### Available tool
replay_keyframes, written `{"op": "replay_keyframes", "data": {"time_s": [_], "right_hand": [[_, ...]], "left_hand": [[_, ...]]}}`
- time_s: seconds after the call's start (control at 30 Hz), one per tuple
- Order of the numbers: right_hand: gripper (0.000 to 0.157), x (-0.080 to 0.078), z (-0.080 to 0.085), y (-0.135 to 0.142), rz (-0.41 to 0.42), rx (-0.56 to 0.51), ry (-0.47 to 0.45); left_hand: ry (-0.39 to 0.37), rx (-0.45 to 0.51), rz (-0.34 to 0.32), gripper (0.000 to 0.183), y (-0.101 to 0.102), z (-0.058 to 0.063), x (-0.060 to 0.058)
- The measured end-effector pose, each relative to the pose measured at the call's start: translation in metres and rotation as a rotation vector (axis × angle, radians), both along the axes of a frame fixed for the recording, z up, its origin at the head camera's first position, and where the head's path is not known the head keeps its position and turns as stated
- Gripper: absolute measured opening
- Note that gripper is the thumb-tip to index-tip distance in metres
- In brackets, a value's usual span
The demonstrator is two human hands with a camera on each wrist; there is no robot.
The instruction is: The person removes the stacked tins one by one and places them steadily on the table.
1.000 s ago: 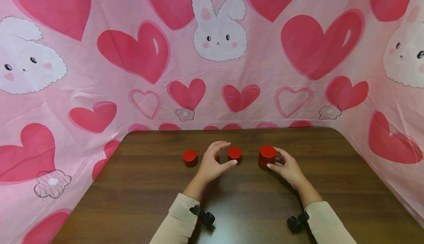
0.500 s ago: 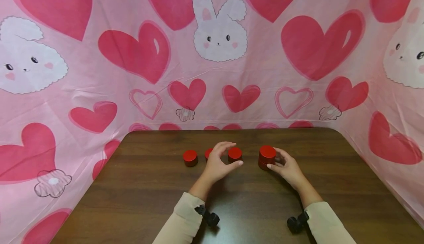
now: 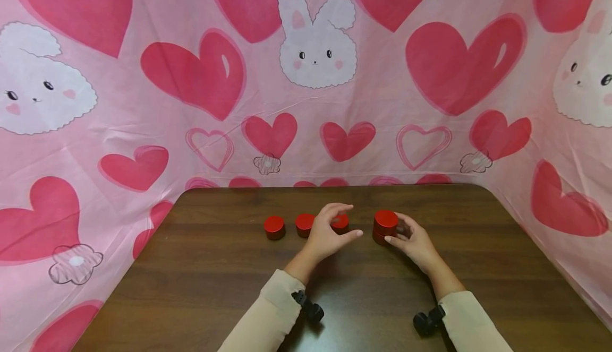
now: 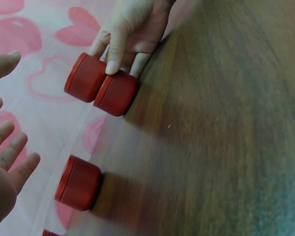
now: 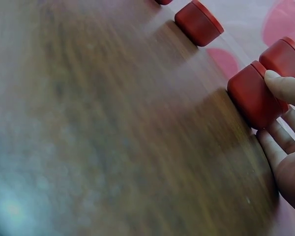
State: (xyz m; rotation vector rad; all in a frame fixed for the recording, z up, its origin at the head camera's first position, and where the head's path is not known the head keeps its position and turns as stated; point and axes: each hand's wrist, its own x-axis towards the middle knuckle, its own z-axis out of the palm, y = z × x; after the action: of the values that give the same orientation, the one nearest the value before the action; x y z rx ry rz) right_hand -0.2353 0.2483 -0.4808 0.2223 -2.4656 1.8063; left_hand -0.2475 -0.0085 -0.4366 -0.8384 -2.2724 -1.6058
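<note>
Two small round red lidded tins are stacked, an upper tin (image 3: 385,219) on a lower tin (image 3: 380,239). My right hand (image 3: 418,244) holds this stack from the right, its thumb near the seam between the tins and its fingers behind. Left of the stack, my left hand (image 3: 328,237) hovers with fingers and thumb spread apart, holding nothing. It partly hides a single red tin (image 3: 341,226) behind it. In the left wrist view, the fingers of the left hand (image 4: 2,182) are apart from the nearest single tin (image 4: 79,184).
Further left in the same row stand another red tin (image 3: 304,224) and an end tin (image 3: 274,227). The brown wooden table (image 3: 201,283) ends at a pink cloth (image 3: 306,108) with hearts and rabbits. A black wrist camera (image 3: 311,311) sits on each sleeve.
My left hand has moved right along the row toward the stack, uncovering the second tin and covering part of the third. My right hand and the stack have stayed in place.
</note>
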Motion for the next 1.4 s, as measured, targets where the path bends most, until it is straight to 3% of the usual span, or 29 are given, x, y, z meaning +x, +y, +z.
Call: {"op": "replay_keyframes", "data": {"time_s": [0.57,0.83,1.4], "right_hand": [[0.066,0.001,0.003,0.001,0.009,0.012,-0.018],[0.064,0.000,0.001,0.001,0.012,0.019,0.008],[0.062,-0.001,0.003,0.001,0.018,0.017,0.020]], "left_hand": [[-0.046,-0.062,-0.045,0.054,0.026,0.004,-0.005],[-0.021,-0.104,-0.080,0.055,0.038,0.000,-0.008],[-0.056,-0.074,-0.056,0.051,0.056,-0.007,-0.016]]}}
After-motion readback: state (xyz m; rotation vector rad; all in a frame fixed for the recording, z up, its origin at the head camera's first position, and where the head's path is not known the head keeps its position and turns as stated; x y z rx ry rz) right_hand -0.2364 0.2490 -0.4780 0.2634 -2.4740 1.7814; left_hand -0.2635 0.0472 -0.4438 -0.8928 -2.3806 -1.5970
